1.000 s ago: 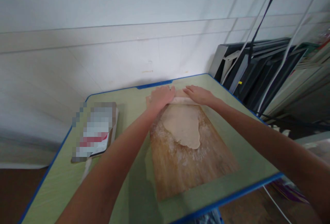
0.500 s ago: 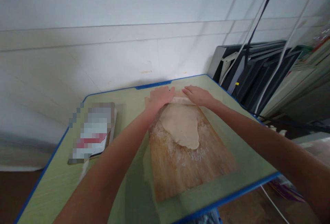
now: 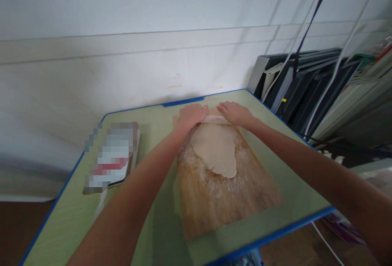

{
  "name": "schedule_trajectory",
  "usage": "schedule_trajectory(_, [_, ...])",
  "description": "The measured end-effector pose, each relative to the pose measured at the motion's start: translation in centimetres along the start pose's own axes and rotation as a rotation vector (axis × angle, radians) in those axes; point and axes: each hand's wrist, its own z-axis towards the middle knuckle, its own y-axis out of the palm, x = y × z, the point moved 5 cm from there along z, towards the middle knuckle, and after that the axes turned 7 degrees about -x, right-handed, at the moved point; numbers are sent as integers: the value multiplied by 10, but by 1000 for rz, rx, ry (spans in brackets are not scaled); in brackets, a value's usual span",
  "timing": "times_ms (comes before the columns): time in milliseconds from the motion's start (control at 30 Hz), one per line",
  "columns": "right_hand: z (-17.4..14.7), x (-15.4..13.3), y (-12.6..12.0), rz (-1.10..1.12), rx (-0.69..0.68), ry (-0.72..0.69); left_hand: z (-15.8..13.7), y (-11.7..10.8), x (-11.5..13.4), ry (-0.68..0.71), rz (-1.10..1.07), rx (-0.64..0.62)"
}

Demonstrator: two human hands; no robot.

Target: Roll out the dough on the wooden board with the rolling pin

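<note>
The left hand [image 3: 192,114] and right hand [image 3: 237,113] are resting on the rolling pin [image 3: 216,119], grip closure impossible to tell, and lopsided pressing would be risking tears in the dough [image 3: 216,148] just nearside of the grip.

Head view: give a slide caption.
Left hand and right hand on a rolling pin at the far edge of dough, floury board beneath.

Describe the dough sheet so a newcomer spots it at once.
Start at the green, blue-edged table and find the wooden board on it, dusted with white powder. The dough sheet lies toward the board's far end. Unlike the brown wood and the straight pale bar beyond, it is a flat, cream patch with an uneven outline.
</note>
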Motion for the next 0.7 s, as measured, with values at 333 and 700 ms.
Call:
schedule_trajectory(333, [17,9,-5,86,-12,90,11,-1,-1,-20,-14,-35])
schedule_trajectory(700, [-7,-3,-4,133,47,78,-16,3,-3,21,4,64])
